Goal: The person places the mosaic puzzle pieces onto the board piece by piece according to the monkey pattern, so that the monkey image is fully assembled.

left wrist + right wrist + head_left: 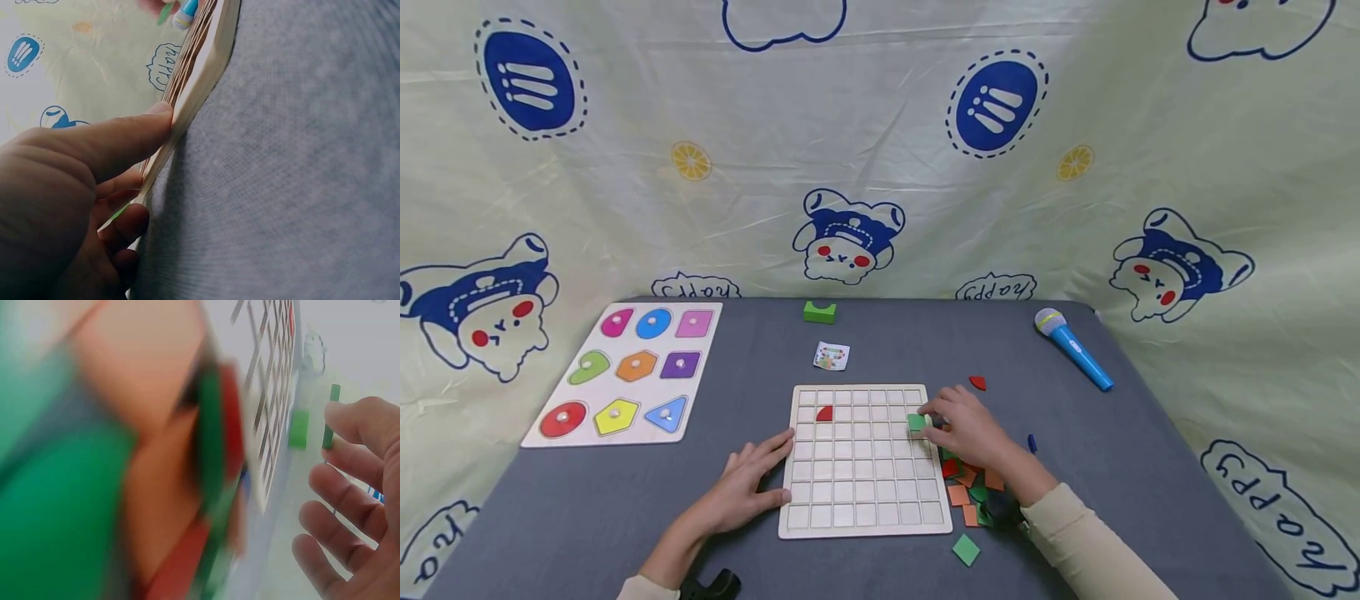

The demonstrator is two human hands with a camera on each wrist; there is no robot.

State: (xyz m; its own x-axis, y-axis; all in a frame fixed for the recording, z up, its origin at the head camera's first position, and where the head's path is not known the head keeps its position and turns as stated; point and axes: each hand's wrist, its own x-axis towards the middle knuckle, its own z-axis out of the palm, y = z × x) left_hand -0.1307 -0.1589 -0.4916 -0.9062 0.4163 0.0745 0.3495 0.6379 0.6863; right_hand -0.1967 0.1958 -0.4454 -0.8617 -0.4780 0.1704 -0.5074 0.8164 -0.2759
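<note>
A white grid board (867, 472) lies flat on the grey table, with a red quarter-circle tile (825, 413) in one of its upper-left cells. My left hand (741, 490) touches the board's left edge with thumb and fingers spread apart. In the left wrist view the thumb (134, 134) lies along the board's wooden rim. Over the board's upper right side, my right hand (972, 429) pinches a green square tile (916, 422) between thumb and finger. The right wrist view shows that tile (328, 437) edge-on, other fingers loosely bent.
A pile of orange, red and green tiles (958, 495) lies right of the board, a loose green tile (966, 550) below. Another red tile (977, 382), a blue microphone (1078, 354), a shape puzzle board (651, 402), a small card (832, 356) and a green block (819, 313) surround it.
</note>
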